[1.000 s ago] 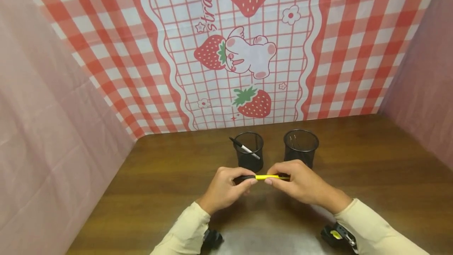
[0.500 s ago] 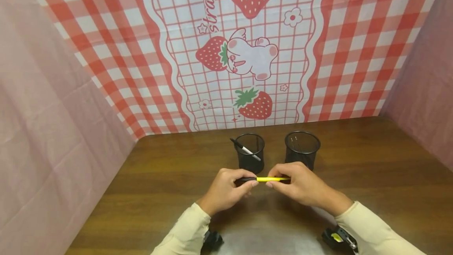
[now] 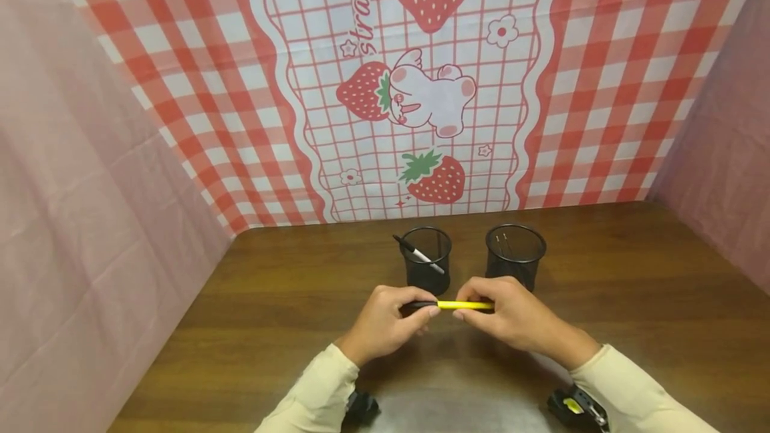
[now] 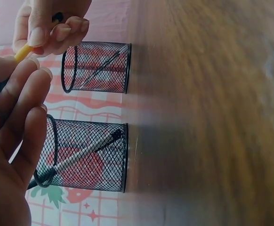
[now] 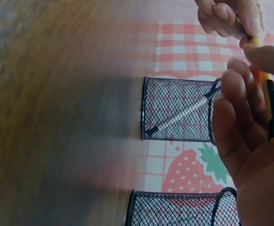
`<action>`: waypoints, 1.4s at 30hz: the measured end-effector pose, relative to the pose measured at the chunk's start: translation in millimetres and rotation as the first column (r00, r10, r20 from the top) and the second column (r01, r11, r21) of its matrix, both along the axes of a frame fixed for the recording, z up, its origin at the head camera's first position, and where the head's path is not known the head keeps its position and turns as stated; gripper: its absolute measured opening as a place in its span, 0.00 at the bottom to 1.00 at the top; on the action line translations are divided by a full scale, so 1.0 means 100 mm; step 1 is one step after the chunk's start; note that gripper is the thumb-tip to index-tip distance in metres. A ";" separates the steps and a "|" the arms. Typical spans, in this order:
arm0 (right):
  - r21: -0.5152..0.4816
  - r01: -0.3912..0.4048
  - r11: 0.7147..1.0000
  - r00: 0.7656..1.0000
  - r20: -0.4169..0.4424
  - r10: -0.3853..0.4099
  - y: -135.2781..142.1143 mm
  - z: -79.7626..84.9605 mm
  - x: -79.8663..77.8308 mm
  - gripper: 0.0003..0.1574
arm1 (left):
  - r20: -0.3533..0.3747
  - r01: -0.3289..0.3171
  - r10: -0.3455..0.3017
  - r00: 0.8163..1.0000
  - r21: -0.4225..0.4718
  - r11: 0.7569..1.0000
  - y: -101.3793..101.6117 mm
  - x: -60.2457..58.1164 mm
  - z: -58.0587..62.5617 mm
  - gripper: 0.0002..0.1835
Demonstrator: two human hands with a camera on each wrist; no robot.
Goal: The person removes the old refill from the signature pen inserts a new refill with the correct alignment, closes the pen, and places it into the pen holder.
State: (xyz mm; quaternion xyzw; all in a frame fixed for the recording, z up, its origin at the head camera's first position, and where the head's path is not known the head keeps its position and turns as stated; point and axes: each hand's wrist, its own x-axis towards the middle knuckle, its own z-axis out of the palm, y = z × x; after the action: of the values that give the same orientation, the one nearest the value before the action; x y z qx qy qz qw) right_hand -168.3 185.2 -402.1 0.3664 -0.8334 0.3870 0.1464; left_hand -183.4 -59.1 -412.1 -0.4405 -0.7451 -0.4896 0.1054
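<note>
A slim yellow-and-black pen (image 3: 448, 305) lies level between the two hands, above the table. My left hand (image 3: 388, 323) pinches its black end between thumb and fingers. With thumb and fingertips, my right hand (image 3: 505, 309) grips the yellow part; the pen's far end, yellow and black, shows along the palm in the right wrist view (image 5: 272, 110). Just behind the hands stand two black mesh cups. The left cup (image 3: 428, 280) holds a white-and-black pen (image 3: 421, 256) leaning on its rim. Inside the right cup (image 3: 517, 269) are thin sticks with pale tips, partly hidden.
The brown wooden table (image 3: 271, 313) runs back to a red-and-white strawberry cloth (image 3: 385, 85). Pink cloth (image 3: 108, 186) hangs at both sides. Black devices (image 3: 574, 406) sit below both wrists.
The pen has turned a little in the fingers: its right part shows more yellow and less black than before. Both hands stay nearly in place; the head view has shifted slightly.
</note>
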 end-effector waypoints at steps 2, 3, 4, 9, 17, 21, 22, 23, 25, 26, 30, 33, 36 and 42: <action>0.012 0.000 1.000 1.000 0.027 0.000 0.01 0.00 0.01 0.11 | -0.003 0.004 -0.004 1.000 -0.007 1.000 0.00 0.00 0.00 0.04; 0.017 -0.002 1.000 0.999 0.041 0.001 0.02 0.00 0.01 0.10 | -0.001 0.010 -0.010 1.000 -0.008 1.000 0.01 0.00 0.01 0.04; 0.022 -0.006 1.000 0.998 0.056 0.005 0.02 0.00 0.01 0.08 | -0.006 0.012 -0.012 1.000 -0.013 1.000 0.01 0.01 0.01 0.04; 0.035 -0.012 0.999 0.996 0.086 0.009 0.04 0.01 0.02 0.04 | -0.031 0.017 -0.017 0.999 -0.017 1.000 0.03 0.00 0.00 0.04; 0.006 -0.052 0.999 0.997 0.055 0.051 0.05 0.03 -0.01 0.07 | -0.072 -0.008 0.004 0.997 -0.053 0.999 0.03 -0.03 0.05 0.04; 0.001 -0.022 1.000 1.000 0.019 0.022 0.07 0.05 -0.01 0.06 | -0.071 0.001 -0.005 0.997 -0.060 0.998 0.05 -0.05 0.08 0.05; 0.001 -0.013 1.000 1.000 0.014 0.013 0.07 0.05 -0.01 0.06 | -0.067 0.006 -0.010 0.998 -0.060 0.998 0.05 -0.05 0.09 0.05; 0.001 -0.006 1.000 1.000 0.015 0.006 0.07 0.05 -0.01 0.05 | -0.064 0.009 -0.013 0.998 -0.059 0.998 0.06 -0.06 0.09 0.05; 0.006 0.010 1.000 1.000 0.013 -0.011 0.06 0.05 0.00 0.04 | -0.060 0.011 -0.014 0.998 -0.055 0.998 0.06 -0.06 0.09 0.05; 0.005 0.012 1.000 1.000 0.019 -0.012 0.06 0.05 0.00 0.04 | -0.057 0.011 -0.014 0.998 -0.053 0.999 0.05 -0.06 0.08 0.05; 0.000 0.015 1.000 0.999 0.029 -0.015 0.06 0.04 0.01 0.04 | -0.047 0.013 -0.015 0.999 -0.047 0.999 0.05 -0.06 0.05 0.04; -0.012 0.009 1.000 1.000 0.019 -0.008 0.05 0.02 0.02 0.05 | -0.040 0.016 -0.018 0.999 -0.043 0.999 0.05 -0.05 0.03 0.04; -0.027 -0.007 1.000 1.000 -0.009 0.007 0.03 0.02 0.01 0.04 | -0.034 0.015 -0.017 0.999 -0.035 0.999 0.03 -0.04 0.03 0.04; -0.038 -0.047 0.998 0.997 -0.055 0.045 0.00 0.02 0.00 0.05 | -0.040 -0.006 0.005 0.999 -0.022 1.000 0.00 0.00 0.00 0.04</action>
State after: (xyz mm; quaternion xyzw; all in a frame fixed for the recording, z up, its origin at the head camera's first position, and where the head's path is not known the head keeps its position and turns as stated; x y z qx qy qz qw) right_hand -168.2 185.4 -399.9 0.3928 -0.8127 0.3966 0.1674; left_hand -183.0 -58.7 -411.8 -0.4490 -0.7495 -0.4723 0.1166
